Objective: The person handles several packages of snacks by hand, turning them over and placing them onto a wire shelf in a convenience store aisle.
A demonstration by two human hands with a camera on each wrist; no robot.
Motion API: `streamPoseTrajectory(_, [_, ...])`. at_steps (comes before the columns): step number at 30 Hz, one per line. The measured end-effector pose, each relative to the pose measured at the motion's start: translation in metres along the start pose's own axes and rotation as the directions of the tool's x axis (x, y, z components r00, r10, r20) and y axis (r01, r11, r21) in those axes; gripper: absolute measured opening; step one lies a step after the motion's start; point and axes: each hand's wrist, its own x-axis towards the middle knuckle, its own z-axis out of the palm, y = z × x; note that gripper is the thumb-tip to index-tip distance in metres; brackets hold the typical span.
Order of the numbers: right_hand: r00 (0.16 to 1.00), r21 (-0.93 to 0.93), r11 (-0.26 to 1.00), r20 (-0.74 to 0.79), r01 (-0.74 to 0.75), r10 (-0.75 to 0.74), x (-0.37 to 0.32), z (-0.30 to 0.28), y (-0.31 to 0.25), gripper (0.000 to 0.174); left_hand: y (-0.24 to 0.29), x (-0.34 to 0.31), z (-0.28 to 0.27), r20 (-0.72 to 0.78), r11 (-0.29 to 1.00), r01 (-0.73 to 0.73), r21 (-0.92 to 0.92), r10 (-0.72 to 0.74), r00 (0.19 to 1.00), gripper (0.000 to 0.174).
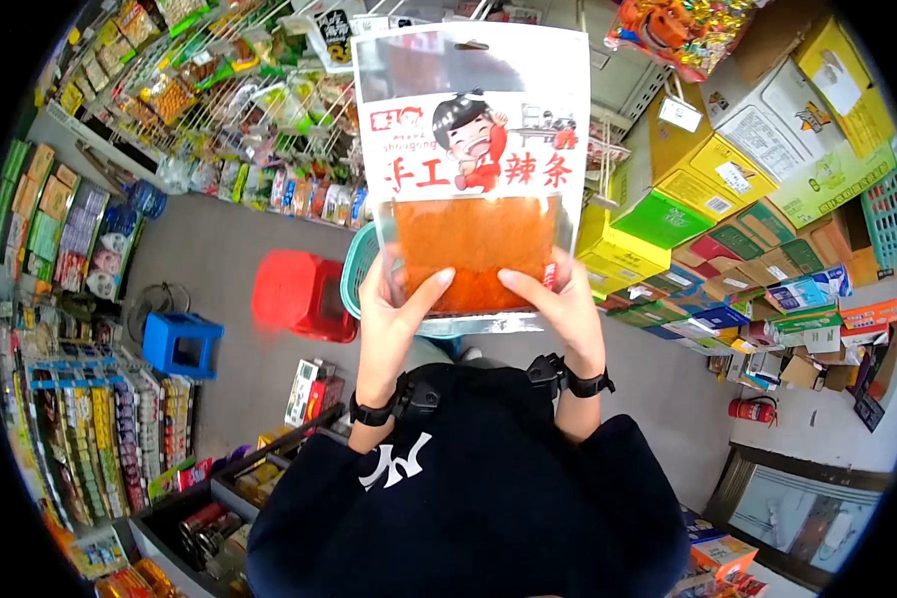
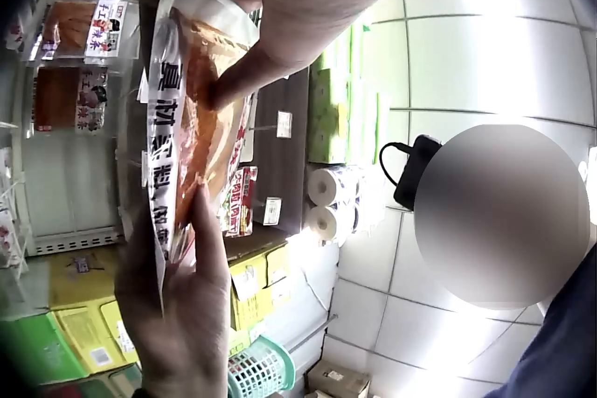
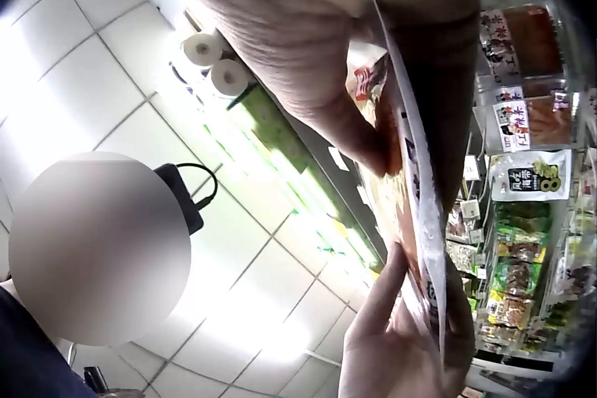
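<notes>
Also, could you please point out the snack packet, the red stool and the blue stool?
snack packet (image 1: 473, 149): head view, printed label.
red stool (image 1: 294, 289): head view, seat.
blue stool (image 1: 184, 324): head view, top rim.

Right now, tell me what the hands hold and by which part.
A snack bag, held at its bottom edge: left hand at the left corner, right hand at the right.

Bright light. Fisheye bends the head view's edges; corners black. Wrist views soft; ceiling glares at six o'clock.
</notes>
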Motion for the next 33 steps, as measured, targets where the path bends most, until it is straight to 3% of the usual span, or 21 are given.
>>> streamPoseTrajectory(5, [0.993,-0.067,0.996,-0.110,-0.055,0.048,-0.012,-0.010,0.013,0.024,-0.005,-0.008,-0.003,0.006,0.999,-0.016,0.045,0.016,1.000,0.028])
streamPoseTrajectory(6, [0.996,0.038,0.999,-0.090,-0.001,0.004,-0.016,-0.003,0.006,0.026,-0.005,-0.011,-0.003,0.000,0.999,-0.004,0.050,0.004,1.000,0.028])
streamPoseTrajectory(11, [0.992,0.096,0.994,-0.121,0.059,-0.048,-0.027,0.001,0.008,0.028,-0.006,-0.018,-0.002,-0.006,0.991,-0.038,0.128,0.039,0.999,0.031])
streamPoseTrajectory(20, [0.991,0.089,0.994,-0.121,0.064,-0.053,-0.041,-0.005,0.010,0.028,-0.011,-0.027,-0.001,-0.006,0.983,-0.059,0.174,0.061,0.998,0.029])
streamPoseTrajectory(28, [0.999,0.075,0.996,-0.007,-0.037,0.038,-0.052,-0.010,0.010,0.028,-0.010,-0.032,-0.002,-0.014,0.987,-0.055,0.150,0.058,0.998,0.028])
streamPoseTrajectory(33, [0.999,0.087,0.996,-0.040,-0.018,0.021,-0.054,-0.009,0.008,0.026,-0.008,-0.036,-0.001,0.017,0.990,-0.028,0.141,0.025,1.000,0.028])
